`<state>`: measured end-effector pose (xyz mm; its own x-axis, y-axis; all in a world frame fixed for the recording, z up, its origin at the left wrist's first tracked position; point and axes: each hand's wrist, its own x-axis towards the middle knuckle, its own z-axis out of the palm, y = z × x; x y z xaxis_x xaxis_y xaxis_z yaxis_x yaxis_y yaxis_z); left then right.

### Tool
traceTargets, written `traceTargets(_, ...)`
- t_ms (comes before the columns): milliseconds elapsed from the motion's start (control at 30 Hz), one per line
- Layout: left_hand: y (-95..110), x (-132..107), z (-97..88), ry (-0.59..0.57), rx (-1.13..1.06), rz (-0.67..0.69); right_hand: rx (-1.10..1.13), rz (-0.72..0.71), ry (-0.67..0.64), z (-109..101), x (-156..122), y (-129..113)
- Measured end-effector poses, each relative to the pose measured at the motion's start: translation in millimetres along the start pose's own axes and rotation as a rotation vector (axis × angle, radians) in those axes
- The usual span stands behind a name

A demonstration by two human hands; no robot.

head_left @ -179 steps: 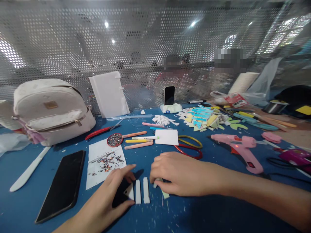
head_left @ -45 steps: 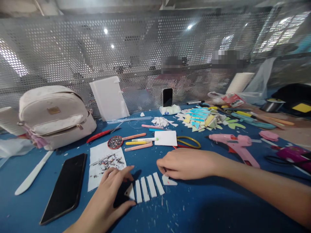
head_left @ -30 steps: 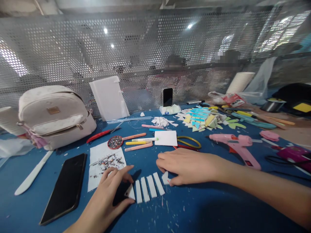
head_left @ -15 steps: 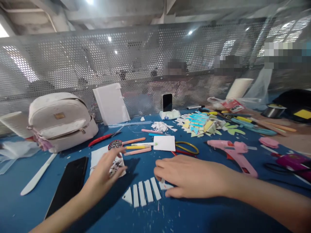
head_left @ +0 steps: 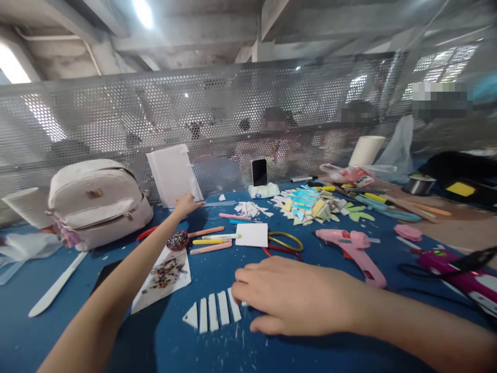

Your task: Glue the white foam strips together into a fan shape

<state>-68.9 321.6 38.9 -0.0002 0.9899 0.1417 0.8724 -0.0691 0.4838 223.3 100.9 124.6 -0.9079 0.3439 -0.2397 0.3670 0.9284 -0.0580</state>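
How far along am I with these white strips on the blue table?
Done: four white strips and a triangle piece lie side by side on the blue table. In hand: the right hand rests flat beside the row; the left hand reaches the foot of the white board leaning on the mesh. Left: the board looks mostly whole, and the pink glue gun lies untouched.

Cut strips point(head_left: 213, 312) lie on the counter point(head_left: 217, 269), just left of the right hand point(head_left: 295, 295). Backpack point(head_left: 97, 199) sits far left, glue gun point(head_left: 351, 247) off right.
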Motion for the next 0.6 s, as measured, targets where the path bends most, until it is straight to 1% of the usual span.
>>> traceTargets(100, 3, 10, 5.4, -0.033, -0.019, 0.015, 0.0, -0.011, -0.018, -5, -3, -3)
traceTargets(167, 5, 15, 6.3, -0.078, -0.049, 0.071, 0.009, -0.023, -0.028, -8, -4, -4)
traceTargets(267, 10, 17, 7.2, -0.177, -0.09, 0.181, 0.02, -0.032, -0.016, -8, -4, -5)
traceTargets(433, 18, 7, 9.5, -0.33, -0.063, 0.323, 0.023, -0.046, -0.021, -5, -3, -6)
traceTargets(600, 25, -8, 9.5, -0.42, 0.024, 0.425, 0.015, -0.044, -0.058, -8, -4, -8)
